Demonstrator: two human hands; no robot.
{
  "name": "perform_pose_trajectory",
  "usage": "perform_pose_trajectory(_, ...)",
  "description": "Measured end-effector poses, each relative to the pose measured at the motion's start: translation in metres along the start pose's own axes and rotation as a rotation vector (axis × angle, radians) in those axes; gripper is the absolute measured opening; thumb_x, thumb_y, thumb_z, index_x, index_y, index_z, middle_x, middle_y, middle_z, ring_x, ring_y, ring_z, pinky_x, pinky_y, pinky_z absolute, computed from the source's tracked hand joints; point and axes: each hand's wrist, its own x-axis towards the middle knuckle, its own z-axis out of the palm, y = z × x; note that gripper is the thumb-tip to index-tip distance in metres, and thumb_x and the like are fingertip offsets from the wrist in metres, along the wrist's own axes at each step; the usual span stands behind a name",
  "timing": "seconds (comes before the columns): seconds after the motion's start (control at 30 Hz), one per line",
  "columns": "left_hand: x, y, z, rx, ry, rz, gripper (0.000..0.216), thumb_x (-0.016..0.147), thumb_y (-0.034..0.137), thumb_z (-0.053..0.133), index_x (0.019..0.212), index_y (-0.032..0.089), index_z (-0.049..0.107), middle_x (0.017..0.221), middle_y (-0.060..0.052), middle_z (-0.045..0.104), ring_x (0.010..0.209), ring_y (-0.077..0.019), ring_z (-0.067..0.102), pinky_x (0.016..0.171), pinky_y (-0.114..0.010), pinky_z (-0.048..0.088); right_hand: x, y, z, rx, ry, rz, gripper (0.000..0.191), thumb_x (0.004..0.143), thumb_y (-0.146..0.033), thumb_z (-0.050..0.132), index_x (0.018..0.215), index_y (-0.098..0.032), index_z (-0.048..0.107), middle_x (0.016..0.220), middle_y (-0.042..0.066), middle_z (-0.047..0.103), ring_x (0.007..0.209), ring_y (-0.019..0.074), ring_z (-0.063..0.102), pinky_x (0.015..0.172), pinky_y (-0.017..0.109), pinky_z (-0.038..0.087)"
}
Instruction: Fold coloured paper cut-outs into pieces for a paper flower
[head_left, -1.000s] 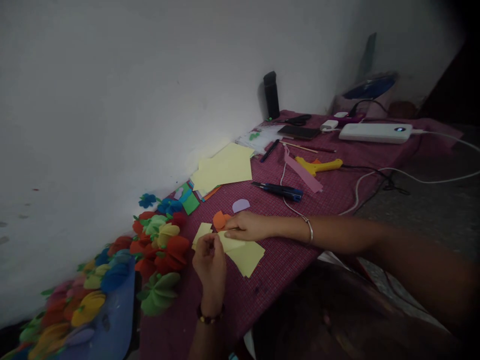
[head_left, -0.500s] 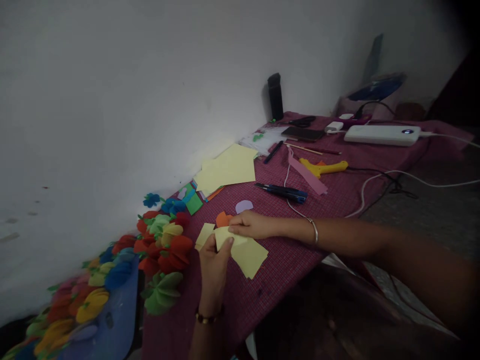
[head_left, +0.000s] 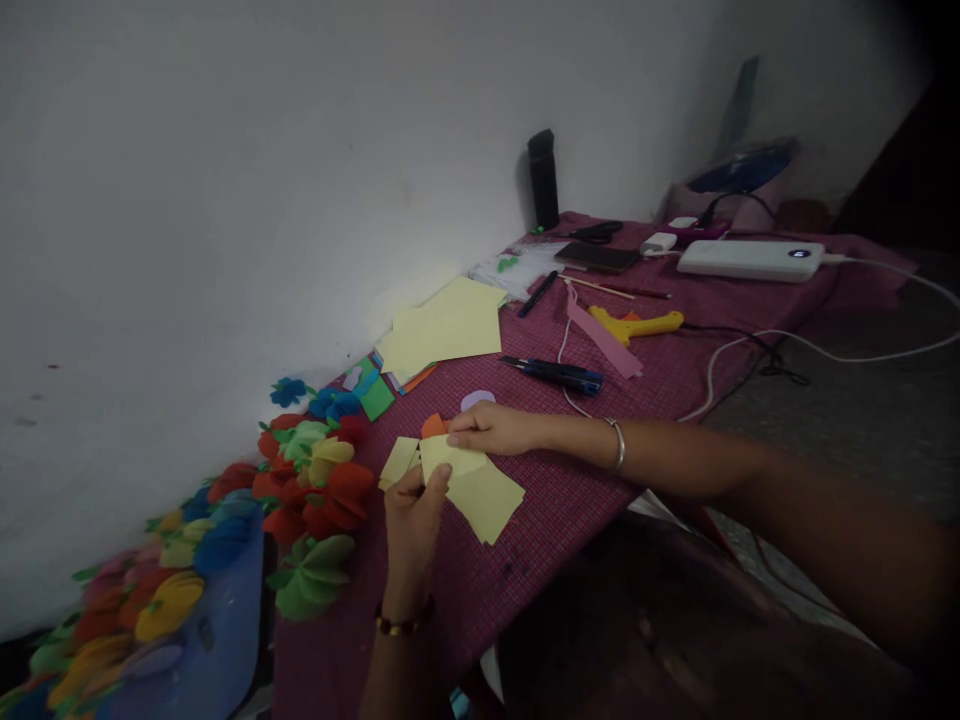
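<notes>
My left hand [head_left: 414, 520] pinches the near corner of a pale yellow paper piece [head_left: 448, 457] that it lifts off the maroon cloth [head_left: 570, 500]. My right hand [head_left: 491, 429], a bangle on its wrist, pinches the far edge of the same piece. Under it lies a larger yellow sheet [head_left: 487, 500], with a smaller yellow scrap [head_left: 397, 460] to the left. An orange cut-out [head_left: 433, 425] and a lilac cut-out [head_left: 477, 399] lie just beyond my right hand.
Paper flowers [head_left: 315, 480] in red, green, yellow and blue pile at the left by the wall. Farther back lie a stack of yellow sheets [head_left: 442, 330], a blue cutter [head_left: 559, 373], a yellow glue gun [head_left: 637, 324], a pink strip [head_left: 604, 345], cables, a white power bank [head_left: 750, 259] and a black bottle [head_left: 543, 180].
My left hand has opened from a closed fist near the paper and taken the yellow piece's near corner, raising it a little. My right hand stays on the far edge.
</notes>
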Motion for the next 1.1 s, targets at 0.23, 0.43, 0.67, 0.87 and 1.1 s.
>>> perform_pose_trajectory(0.23,-0.003,0.004,0.002,0.085,0.105,0.052,0.045,0.086,0.051,0.049,0.055,0.018,0.050,0.047,0.005,0.039,0.045,-0.0090,0.033,0.047,-0.023,0.029,0.002,0.004,0.004,0.499,0.049,0.111,0.038,0.080,-0.053,0.056,0.080,-0.015,0.049,0.066,-0.003,0.051,0.057,0.0073,0.048,0.051,0.018,0.039)
perform_pose_trajectory(0.43,0.000,-0.001,0.008,0.027,0.235,0.066,0.036,0.086,0.046,0.050,0.068,0.016,0.059,0.058,0.003,0.052,0.054,-0.0099,0.044,0.051,-0.022,0.034,0.006,0.009,0.020,0.845,-0.016,0.214,0.056,0.061,-0.054,0.076,0.095,-0.016,0.054,0.087,0.002,0.063,0.067,0.0083,0.059,0.056,0.020,0.048)
perform_pose_trajectory(0.67,0.001,-0.008,0.015,0.039,0.037,0.105,0.037,0.084,0.046,0.053,0.062,0.017,0.060,0.059,0.001,0.055,0.058,-0.0116,0.049,0.057,-0.024,0.037,0.009,0.012,0.032,0.634,0.251,0.237,0.046,0.052,-0.047,0.082,0.069,-0.011,0.058,0.059,-0.004,0.057,0.053,0.0054,0.048,0.050,0.018,0.038)
perform_pose_trajectory(0.87,0.002,-0.012,0.017,0.078,0.027,0.125,0.038,0.084,0.045,0.054,0.059,0.017,0.061,0.058,0.000,0.057,0.059,-0.0131,0.050,0.060,-0.026,0.038,0.008,0.009,0.023,0.590,0.318,0.332,0.042,0.051,-0.044,0.082,0.063,-0.011,0.058,0.057,-0.003,0.059,0.051,0.0079,0.050,0.049,0.020,0.038)
perform_pose_trajectory(1.1,0.002,-0.015,0.013,-0.105,-0.049,0.072,0.035,0.079,0.045,0.061,0.059,0.017,0.063,0.061,-0.002,0.060,0.067,-0.0151,0.056,0.070,-0.029,0.041,0.012,0.007,-0.008,0.557,0.526,0.247,0.027,0.063,-0.031,0.076,0.060,-0.013,0.056,0.054,-0.005,0.053,0.050,0.0052,0.044,0.047,0.019,0.032)
